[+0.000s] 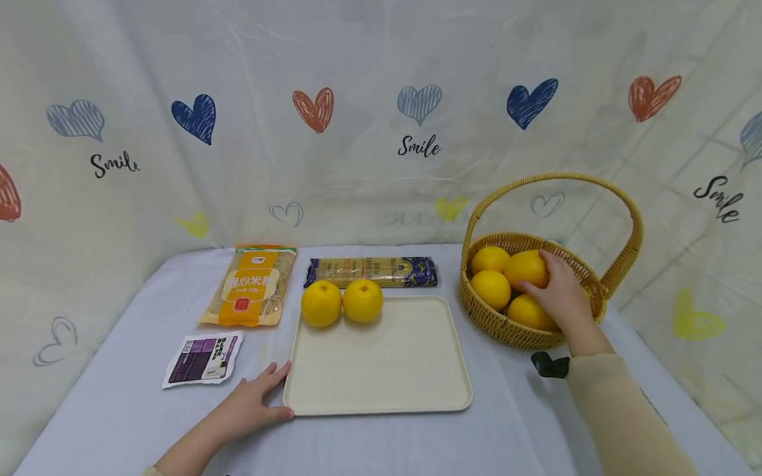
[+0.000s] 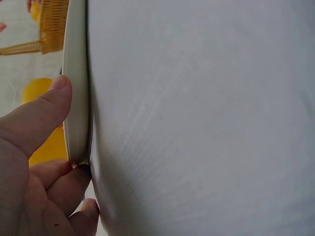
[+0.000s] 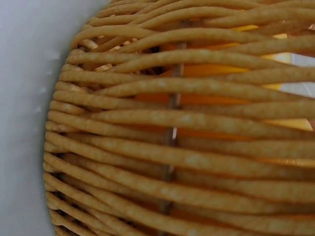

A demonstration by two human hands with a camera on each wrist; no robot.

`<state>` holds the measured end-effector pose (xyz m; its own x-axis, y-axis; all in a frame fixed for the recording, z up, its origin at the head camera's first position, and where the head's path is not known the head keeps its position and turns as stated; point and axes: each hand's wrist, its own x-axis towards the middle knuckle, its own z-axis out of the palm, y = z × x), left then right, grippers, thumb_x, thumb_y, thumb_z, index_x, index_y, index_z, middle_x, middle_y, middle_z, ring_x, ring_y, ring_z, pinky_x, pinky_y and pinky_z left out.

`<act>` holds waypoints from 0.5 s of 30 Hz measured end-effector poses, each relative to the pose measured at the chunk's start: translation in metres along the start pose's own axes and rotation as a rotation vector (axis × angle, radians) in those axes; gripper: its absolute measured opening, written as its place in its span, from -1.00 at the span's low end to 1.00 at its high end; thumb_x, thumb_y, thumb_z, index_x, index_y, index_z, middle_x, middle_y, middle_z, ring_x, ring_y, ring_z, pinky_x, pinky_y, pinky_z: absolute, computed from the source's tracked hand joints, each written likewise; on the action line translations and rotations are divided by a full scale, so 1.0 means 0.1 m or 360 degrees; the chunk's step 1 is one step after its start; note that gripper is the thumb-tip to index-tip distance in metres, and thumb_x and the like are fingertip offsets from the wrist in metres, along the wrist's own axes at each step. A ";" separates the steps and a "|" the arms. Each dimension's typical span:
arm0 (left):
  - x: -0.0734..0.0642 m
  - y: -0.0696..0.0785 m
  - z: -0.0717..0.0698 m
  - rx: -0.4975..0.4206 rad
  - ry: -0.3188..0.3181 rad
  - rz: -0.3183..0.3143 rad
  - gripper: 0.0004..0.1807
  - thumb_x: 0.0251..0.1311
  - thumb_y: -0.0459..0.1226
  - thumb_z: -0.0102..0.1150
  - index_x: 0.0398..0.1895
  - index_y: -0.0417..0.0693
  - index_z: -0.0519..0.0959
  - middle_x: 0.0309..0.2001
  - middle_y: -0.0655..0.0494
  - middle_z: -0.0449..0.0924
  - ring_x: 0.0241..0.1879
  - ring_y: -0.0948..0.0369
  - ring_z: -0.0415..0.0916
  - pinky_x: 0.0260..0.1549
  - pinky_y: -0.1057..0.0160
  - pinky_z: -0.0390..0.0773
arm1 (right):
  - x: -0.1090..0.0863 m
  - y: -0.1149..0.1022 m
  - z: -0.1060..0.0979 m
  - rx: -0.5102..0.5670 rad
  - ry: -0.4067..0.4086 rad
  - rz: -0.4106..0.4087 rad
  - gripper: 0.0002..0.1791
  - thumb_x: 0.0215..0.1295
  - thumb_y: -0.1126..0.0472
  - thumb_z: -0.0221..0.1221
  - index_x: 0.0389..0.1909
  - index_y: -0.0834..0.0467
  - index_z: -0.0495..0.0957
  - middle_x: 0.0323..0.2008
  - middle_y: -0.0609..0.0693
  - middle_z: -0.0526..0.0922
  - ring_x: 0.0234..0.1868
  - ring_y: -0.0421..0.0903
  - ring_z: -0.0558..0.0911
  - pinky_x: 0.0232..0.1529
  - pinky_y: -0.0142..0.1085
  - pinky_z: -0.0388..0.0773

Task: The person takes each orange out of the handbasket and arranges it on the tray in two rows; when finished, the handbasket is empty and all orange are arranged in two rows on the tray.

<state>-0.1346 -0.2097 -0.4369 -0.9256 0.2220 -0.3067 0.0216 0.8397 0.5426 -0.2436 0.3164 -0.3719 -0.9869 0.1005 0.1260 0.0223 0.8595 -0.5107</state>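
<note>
My right hand [image 1: 562, 291] reaches into a wicker basket [image 1: 500, 327] and grips an orange [image 1: 526, 269] between thumb and fingers. Other oranges [image 1: 491, 289] lie around it. In the right wrist view the basket's woven side [image 3: 197, 120] fills most of the picture, so that hand is hidden there. My left hand [image 1: 253, 403] touches the near left corner of a cream tray [image 1: 381, 363], its thumb at the front edge and fingers along the left. Up close, the left wrist view shows thumb and fingertips against the tray rim [image 2: 77, 98]. Two oranges [image 1: 321, 303] sit at the tray's far left corner.
Behind the tray lies a long blue and gold packet [image 1: 375, 271]. To the left are an orange-labelled bag [image 1: 250, 287] and a small purple and white sachet [image 1: 204, 358]. The basket's tall handle [image 1: 553, 176] arches over it. A patterned curtain [image 1: 357, 178] hangs behind.
</note>
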 end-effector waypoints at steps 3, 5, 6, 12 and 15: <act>0.00 0.00 0.00 0.0005 0.0000 0.0008 -0.02 -0.25 0.11 0.35 0.32 -0.03 0.23 0.30 -0.30 0.16 0.30 -0.18 0.10 0.18 -0.39 -0.17 | 0.00 0.00 0.00 0.0009 0.0017 -0.0003 -0.06 0.19 -0.22 0.04 0.41 0.15 -0.15 0.38 0.32 -0.08 0.32 0.36 0.01 0.20 0.30 0.00; -0.01 0.01 0.00 0.0003 -0.0001 0.0009 -0.02 -0.24 0.11 0.34 0.32 -0.02 0.22 0.30 -0.30 0.15 0.30 -0.18 0.10 0.18 -0.39 -0.17 | -0.01 -0.01 -0.01 0.0035 0.0052 -0.0009 -0.09 0.19 -0.18 0.06 0.41 0.15 -0.12 0.37 0.32 -0.06 0.31 0.36 0.02 0.21 0.29 0.00; -0.01 0.01 0.00 -0.0003 -0.0001 0.0008 -0.02 -0.24 0.11 0.35 0.32 -0.02 0.22 0.31 -0.29 0.15 0.30 -0.17 0.10 0.19 -0.39 -0.17 | -0.01 -0.02 -0.01 0.0049 0.0080 -0.0014 -0.09 0.19 -0.17 0.07 0.40 0.15 -0.11 0.37 0.32 -0.05 0.31 0.36 0.03 0.21 0.28 0.01; -0.02 0.00 -0.01 0.0015 0.0021 0.0043 -0.02 -0.24 0.11 0.34 0.32 -0.05 0.22 0.29 -0.33 0.15 0.29 -0.19 0.11 0.17 -0.40 -0.15 | -0.08 -0.12 -0.02 0.0184 0.0292 -0.0061 -0.12 0.16 -0.06 0.15 0.37 0.23 -0.03 0.32 0.33 0.06 0.29 0.35 0.04 0.25 0.23 -0.02; 0.00 0.00 -0.01 0.0024 0.0013 0.0029 -0.01 -0.24 0.13 0.33 0.32 -0.03 0.21 0.30 -0.31 0.14 0.30 -0.18 0.10 0.18 -0.39 -0.16 | -0.13 -0.19 -0.03 0.0262 0.0367 -0.0082 -0.15 0.14 -0.02 0.18 0.33 0.26 0.03 0.31 0.31 0.10 0.29 0.32 0.05 0.23 0.22 0.00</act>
<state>-0.1345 -0.2103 -0.4363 -0.9280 0.2334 -0.2905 0.0441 0.8429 0.5363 -0.2304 0.3000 -0.3611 -0.9232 0.1864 0.3360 -0.0719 0.7753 -0.6275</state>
